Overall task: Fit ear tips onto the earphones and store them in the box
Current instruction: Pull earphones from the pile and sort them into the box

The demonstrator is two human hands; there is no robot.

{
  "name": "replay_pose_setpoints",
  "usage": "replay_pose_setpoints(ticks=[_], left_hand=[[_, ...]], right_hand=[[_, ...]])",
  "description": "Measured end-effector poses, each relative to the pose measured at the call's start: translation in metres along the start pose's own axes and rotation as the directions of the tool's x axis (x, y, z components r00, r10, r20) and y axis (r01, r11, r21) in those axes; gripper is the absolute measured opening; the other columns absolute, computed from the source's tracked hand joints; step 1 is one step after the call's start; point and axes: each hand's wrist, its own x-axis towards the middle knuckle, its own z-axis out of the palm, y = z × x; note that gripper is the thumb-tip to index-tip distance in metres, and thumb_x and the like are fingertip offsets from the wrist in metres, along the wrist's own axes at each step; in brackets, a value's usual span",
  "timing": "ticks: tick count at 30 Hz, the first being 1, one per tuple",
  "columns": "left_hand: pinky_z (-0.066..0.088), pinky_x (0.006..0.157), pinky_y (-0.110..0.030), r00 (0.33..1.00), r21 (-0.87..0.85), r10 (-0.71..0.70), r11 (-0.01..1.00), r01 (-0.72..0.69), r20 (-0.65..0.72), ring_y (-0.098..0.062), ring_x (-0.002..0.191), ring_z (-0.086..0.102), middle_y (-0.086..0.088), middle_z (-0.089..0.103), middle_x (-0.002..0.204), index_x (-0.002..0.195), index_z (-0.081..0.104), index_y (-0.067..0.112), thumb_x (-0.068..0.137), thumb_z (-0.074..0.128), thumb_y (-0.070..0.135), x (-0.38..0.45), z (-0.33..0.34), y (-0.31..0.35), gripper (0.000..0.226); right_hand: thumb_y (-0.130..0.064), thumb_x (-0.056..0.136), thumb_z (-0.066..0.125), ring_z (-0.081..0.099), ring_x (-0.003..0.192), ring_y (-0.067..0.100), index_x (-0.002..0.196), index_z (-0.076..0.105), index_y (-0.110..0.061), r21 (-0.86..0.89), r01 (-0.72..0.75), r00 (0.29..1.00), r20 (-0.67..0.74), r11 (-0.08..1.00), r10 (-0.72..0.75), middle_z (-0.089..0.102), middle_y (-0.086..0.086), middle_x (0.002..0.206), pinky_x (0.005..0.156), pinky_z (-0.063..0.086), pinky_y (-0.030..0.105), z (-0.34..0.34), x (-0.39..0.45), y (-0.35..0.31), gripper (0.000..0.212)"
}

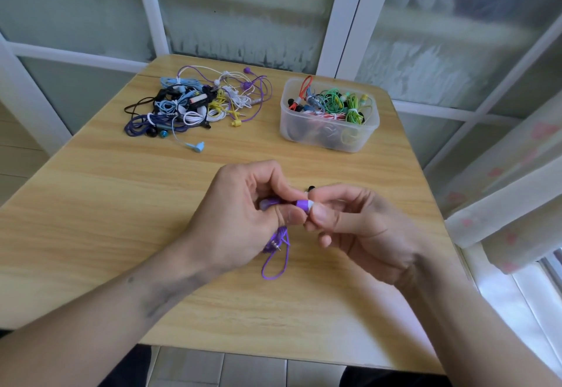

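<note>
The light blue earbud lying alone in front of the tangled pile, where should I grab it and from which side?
Pinch the light blue earbud by its housing, coming from above on the near side. It lies apart from the pile of earphones on bare table, so fingers reach it freely. Its cable curves back into the pile and may snag, so lift gently.

Purple earphone (299, 204) over a pale wood-grain counter (121, 219).
Upper left, a tangle (194, 103) of blue, white, yellow, black and purple; the clear box (328, 140) holds green and red cables.
</note>
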Motion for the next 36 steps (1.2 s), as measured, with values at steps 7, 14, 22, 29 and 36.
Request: replay_pose_setpoints(ticks=[7,14,22,29,36], left_hand=[[0.050,0.051,-0.021,0.916,-0.235,-0.338,0.893,0.385,0.216,-0.016,0.051,0.060,-0.015,0.068,0.067,0.066,0.061,0.009,0.061,0.073,0.006,-0.004,0.000,0.002,0.013],[0.050,0.048,-0.021,0.755,-0.336,-0.547,0.679,0.653,0.363,-0.019,0.055,0.054,-0.013,0.062,0.064,0.054,0.065,0.015,0.067,0.075,0.001,-0.008,0.001,-0.005,0.021],[0.049,0.049,-0.017,0.983,-0.253,-0.184,0.950,0.184,0.023,-0.010,0.049,0.063,-0.005,0.068,0.059,0.072,0.056,0.002,0.062,0.069,0.007,-0.002,0.004,0.010,0.017],[0.048,0.059,-0.013,0.995,0.118,0.074,0.991,-0.066,-0.061,-0.002,0.058,0.065,0.004,0.071,0.065,0.071,0.062,0.001,0.070,0.077,-0.011,0.002,-0.001,0.004,0.019],[0.054,0.062,-0.020,0.991,0.009,0.052,0.999,-0.052,-0.119,-0.010,0.063,0.069,-0.004,0.073,0.074,0.078,0.066,0.004,0.067,0.075,0.009,0.002,0.001,0.005,0.015]], right_hand=[[-0.007,0.067,0.081,0.067,0.063,0.017,0.075,0.077,-0.006,-0.569,0.326,0.945,0.175,0.755,-0.276,0.074,0.010,0.071,0.065,0.054,0.024,-0.011,-0.006,-0.017,0.009],[-0.001,0.073,0.083,0.070,0.071,0.017,0.076,0.078,-0.017,-0.713,0.482,0.873,0.346,0.509,-0.342,0.073,0.002,0.075,0.067,0.052,0.022,-0.013,-0.004,-0.015,0.017],[-0.011,0.065,0.079,0.063,0.053,0.024,0.071,0.078,-0.009,-0.325,0.338,0.932,-0.016,0.883,-0.363,0.070,0.012,0.064,0.057,0.054,0.030,0.006,-0.004,-0.003,0.006],[-0.008,0.063,0.074,0.059,0.059,0.019,0.080,0.079,-0.002,0.000,0.147,0.979,-0.143,0.989,-0.145,0.068,0.016,0.068,0.057,0.050,0.021,0.018,-0.003,0.007,0.019],[-0.004,0.080,0.073,0.062,0.053,0.008,0.094,0.074,0.001,-0.384,0.340,0.904,-0.118,0.858,-0.411,0.073,0.007,0.067,0.051,0.045,0.015,0.013,-0.004,-0.002,0.015]])
